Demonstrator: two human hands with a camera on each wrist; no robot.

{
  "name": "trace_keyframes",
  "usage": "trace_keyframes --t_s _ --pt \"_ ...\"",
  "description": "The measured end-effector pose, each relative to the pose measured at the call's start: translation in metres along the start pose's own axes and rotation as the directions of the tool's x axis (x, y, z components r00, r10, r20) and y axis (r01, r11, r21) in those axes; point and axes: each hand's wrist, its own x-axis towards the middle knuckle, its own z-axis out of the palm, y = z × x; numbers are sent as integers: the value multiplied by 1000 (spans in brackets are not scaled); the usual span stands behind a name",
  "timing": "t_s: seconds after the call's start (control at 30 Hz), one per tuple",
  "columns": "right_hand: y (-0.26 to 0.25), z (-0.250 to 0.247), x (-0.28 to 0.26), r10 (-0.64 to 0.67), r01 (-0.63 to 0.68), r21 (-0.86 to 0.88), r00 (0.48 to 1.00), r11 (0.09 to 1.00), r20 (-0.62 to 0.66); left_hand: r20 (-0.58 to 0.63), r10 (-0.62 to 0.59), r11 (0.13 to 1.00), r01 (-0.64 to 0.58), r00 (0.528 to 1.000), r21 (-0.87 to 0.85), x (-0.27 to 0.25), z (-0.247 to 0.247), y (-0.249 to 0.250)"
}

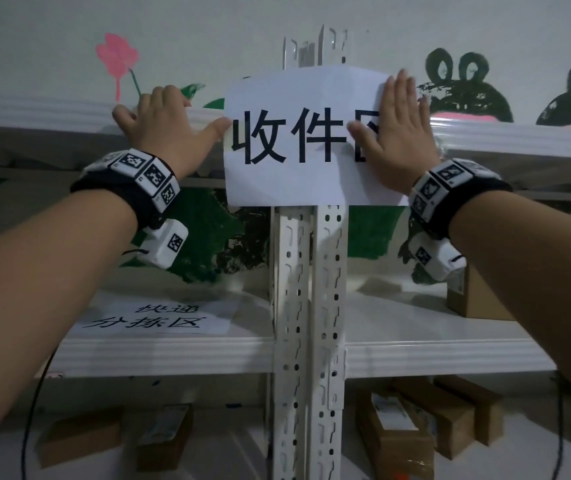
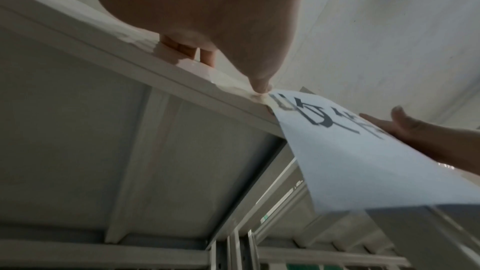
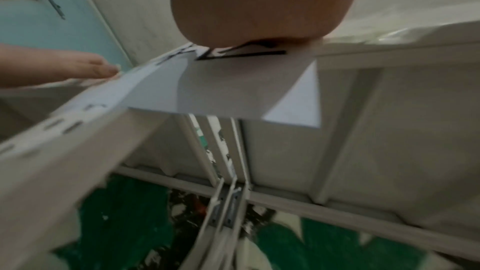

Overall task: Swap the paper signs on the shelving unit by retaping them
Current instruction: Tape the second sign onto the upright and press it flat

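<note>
The paper sign (image 1: 298, 140) with three large black characters hangs across the front of the top shelf beam (image 1: 69, 114) of the white shelving unit, centred over the perforated upright post (image 1: 308, 306), its lower half hanging free below the beam. The right hand (image 1: 395, 133) lies flat on the sign's right side, fingers straight and together, palm pressing the paper against the beam and covering part of the last character. The left hand (image 1: 164, 121) rests on the beam just left of the sign, fingers bent over the beam's top edge, while its outstretched thumb touches the paper's left edge. A second paper sign (image 1: 154, 318) lies flat on the shelf below, left of the post. Cardboard boxes (image 1: 426, 420) sit on the lowest shelf.
</note>
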Motion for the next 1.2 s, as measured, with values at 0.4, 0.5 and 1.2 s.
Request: trace_keyframes --t_s 0.4,0.5,1.2 --pt "112 -3 -41 31 -33 -40 998 999 -55 -175 49 998 -54 983 -20 -7 16 -11" --pt "113 -6 -35 60 -53 68 992 996 -110 -148 35 999 -37 988 -9 -8 17 -7" --pt "39 -9 -25 82 -85 20 990 996 114 177 170 975 -191 969 113 -28 17 33"
